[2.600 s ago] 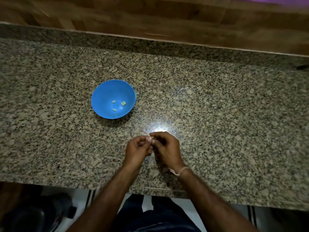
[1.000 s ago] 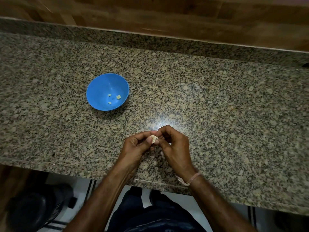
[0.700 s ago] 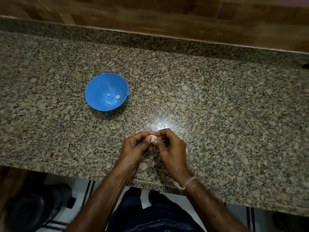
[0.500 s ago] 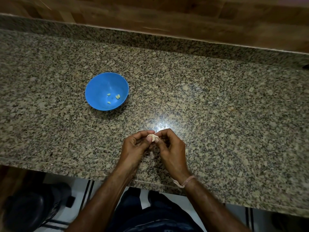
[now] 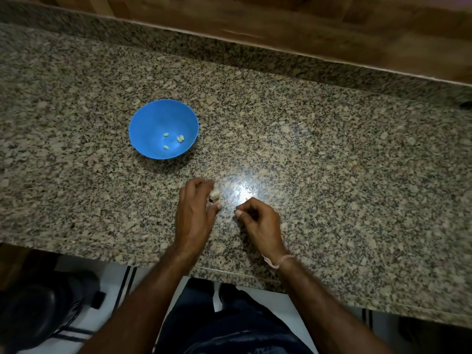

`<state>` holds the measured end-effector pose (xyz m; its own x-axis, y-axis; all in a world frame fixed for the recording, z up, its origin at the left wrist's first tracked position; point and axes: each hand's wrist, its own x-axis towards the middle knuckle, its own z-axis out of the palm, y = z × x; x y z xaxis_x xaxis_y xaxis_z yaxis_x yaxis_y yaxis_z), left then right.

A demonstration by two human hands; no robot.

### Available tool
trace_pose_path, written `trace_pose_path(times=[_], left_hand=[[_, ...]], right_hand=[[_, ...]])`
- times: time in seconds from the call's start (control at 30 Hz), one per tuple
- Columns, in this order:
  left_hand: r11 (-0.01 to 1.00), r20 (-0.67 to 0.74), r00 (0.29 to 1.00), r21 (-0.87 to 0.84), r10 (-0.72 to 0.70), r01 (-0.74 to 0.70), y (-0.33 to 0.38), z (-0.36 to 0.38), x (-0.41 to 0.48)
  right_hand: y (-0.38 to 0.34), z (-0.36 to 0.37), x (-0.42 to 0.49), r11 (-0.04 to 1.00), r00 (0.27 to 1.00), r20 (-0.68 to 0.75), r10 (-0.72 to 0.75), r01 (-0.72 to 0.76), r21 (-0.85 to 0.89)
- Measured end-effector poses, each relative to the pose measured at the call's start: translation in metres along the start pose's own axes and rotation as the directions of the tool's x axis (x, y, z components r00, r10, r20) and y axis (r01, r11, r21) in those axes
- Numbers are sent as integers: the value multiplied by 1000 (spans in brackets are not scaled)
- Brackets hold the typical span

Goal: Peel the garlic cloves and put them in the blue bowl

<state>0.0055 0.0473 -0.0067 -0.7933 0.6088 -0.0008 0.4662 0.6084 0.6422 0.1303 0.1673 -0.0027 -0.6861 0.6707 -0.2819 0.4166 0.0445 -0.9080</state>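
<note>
Two hands work low over a speckled granite bench, a little apart, with a blue bowl to their left.

The bench fills most of the view, with a wooden wall behind it and a bright spot of reflected light just beyond the hands. The blue bowl stands upright on the bench, well apart from both hands. The left hand has its fingers curled and pinches a pale garlic clove against the thumb, close over the bench. The right hand is beside it, not touching it. Its fingers are curled in and the thumb tip is pressed to the forefinger, but I cannot tell if something is between them. A thin pale thread goes round the right wrist. A few small peeled cloves lie in the bowl.
</note>
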Motion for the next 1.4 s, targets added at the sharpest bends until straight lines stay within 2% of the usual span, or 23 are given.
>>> trace_pose_path(times=[0.1,0.27,0.37,0.5,0.7,0.87,1.0,1.1,1.23,1.37,1.4], left_hand=[[998,-64,996,-6,-59,59,-3,2,-29],[997,63,995,7,-83,83,-16,9,-38],[996,76,993,10,-90,89,-16,7,-33],[998,73,996,36,-60,58,-20,7,-34],[999,62,998,46,-30,27,-25,10,-38],[999,68,997,34,-27,25,-25,10,-37],[994,36,999,108,-40,36,-19,15,-44],[994,18,1000,107,-9,7,-19,18,-50],[998,55,998,55,-30,27,-21,15,-44],[1000,98,995,-6,-24,25,-21,7,-40],[1000,105,994,-8,-21,22,-22,6,-39]], right_hand=[[1,3,-1,998,999,-22,50,-51,-31],[-6,10,-4,971,996,-26,91,-94,-220],[-9,12,-5,941,988,-3,155,-148,-303],[-12,18,-3,901,983,-45,178,-181,-393],[-5,25,-21,907,993,-104,54,-92,-411],[12,31,-43,892,973,-179,-146,52,-449],[14,44,-43,864,963,-204,-176,52,-500],[12,50,-51,895,947,-256,-193,62,-443],[16,35,-41,924,969,-185,-163,85,-372],[9,27,-55,862,976,105,-193,220,-456],[11,27,-59,859,973,139,-182,227,-459]])
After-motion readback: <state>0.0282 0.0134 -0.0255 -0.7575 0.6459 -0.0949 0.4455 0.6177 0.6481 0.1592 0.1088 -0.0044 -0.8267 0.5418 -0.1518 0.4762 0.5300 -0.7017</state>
